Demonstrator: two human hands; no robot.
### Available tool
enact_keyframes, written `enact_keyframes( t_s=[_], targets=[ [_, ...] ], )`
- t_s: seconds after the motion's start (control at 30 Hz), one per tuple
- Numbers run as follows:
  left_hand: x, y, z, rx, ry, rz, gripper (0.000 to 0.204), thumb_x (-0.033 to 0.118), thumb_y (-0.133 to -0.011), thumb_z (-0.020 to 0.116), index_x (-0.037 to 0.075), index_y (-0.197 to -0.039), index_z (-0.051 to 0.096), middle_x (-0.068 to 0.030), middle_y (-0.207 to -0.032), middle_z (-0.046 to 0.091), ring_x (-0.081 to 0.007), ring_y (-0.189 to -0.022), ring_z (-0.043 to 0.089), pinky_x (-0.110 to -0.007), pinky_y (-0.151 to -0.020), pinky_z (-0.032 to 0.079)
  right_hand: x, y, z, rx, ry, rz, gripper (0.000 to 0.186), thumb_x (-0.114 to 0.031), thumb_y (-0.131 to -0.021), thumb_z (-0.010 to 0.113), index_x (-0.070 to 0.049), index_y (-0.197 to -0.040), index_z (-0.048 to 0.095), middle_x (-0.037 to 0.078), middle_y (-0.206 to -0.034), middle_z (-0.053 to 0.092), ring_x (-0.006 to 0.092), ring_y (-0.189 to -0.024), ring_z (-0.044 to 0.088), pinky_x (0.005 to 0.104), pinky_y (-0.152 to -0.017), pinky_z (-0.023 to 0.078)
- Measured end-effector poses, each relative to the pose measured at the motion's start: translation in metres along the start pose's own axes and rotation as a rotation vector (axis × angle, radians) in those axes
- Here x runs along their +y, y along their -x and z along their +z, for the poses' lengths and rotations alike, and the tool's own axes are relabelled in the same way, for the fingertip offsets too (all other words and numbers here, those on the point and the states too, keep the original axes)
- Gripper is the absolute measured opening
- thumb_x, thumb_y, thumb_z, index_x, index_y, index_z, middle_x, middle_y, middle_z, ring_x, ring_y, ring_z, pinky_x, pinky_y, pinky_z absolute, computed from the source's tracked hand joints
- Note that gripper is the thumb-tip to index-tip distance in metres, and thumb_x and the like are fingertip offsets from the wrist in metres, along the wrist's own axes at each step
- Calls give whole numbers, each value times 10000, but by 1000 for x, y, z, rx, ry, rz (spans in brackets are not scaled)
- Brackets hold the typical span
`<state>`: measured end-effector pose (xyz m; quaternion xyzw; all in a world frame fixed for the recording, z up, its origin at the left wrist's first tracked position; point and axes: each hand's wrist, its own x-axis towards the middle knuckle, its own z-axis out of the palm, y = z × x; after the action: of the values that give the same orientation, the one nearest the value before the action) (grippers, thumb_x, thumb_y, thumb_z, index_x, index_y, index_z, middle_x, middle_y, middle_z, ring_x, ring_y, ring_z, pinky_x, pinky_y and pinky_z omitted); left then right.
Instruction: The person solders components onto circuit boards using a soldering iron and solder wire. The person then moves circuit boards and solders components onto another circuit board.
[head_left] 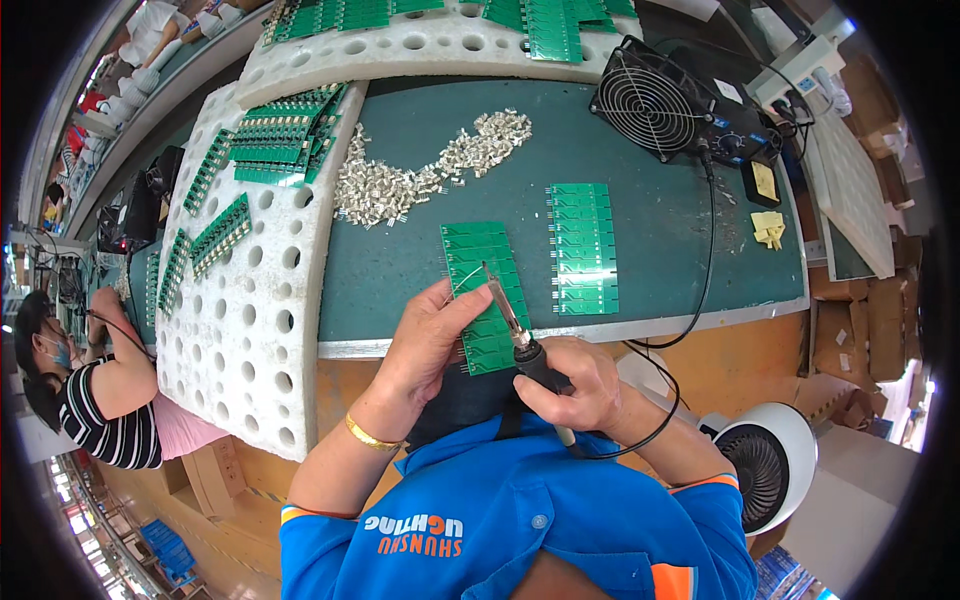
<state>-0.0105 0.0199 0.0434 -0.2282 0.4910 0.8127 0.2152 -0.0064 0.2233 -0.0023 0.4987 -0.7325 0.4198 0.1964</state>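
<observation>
My left hand [435,335] is closed around the left edge of a green circuit board panel [478,236], pinching a thin solder wire [467,280] over it. My right hand [570,390] grips a black-handled soldering iron [533,360]; its metal tip is at the board, beside the wire. The panel is held over the bench's front edge. A second green panel [584,248] lies flat to the right. Behind them is a heap of small white components [400,185] on the green bench mat [650,250].
White perforated foam blocks [265,330] carry board stacks at left and back. A black fume fan [645,100], power cord and yellow sponge [764,183] are at right. A co-worker [110,405] sits at left; a round fan [760,470] stands below the bench at right.
</observation>
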Motion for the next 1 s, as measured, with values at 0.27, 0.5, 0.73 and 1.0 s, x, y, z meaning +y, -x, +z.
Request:
enact_keyframes(
  t_s=[0.27,0.5,0.73,1.0],
  targets=[
    [4,-3,-6,12,-17,284,243,112,-939,643,11,-1158,609,-59,-1028,696,-106,-862,665,-285,-766,552,-13,-16,-20,85,-9,46,362,-99,-722,778,-142,-1066,671,110,-1001,548,255,-755,593,378,-612,501],
    [17,-1,-9,97,14,418,236,92,-936,636,2,-1152,606,-68,-1038,696,-110,-861,666,-287,-759,563,-27,-10,-34,72,-450,203,318,-234,-840,723,-70,-1111,691,97,-851,567,251,-678,518,390,-644,437],
    [20,5,-9,103,42,443,221,79,-942,619,1,-1149,601,-68,-1024,696,-109,-855,665,-295,-753,568,-28,-11,-27,90,-499,204,267,-147,-820,689,-26,-1058,705,102,-801,583,242,-663,527,382,-637,428],
    [19,5,-7,135,7,481,231,68,-934,617,-6,-1153,601,-66,-1022,693,-107,-862,657,-295,-764,563,-25,-11,-17,149,-513,188,271,-181,-799,689,0,-998,717,113,-754,607,239,-599,530,380,-583,416]
  ],
)
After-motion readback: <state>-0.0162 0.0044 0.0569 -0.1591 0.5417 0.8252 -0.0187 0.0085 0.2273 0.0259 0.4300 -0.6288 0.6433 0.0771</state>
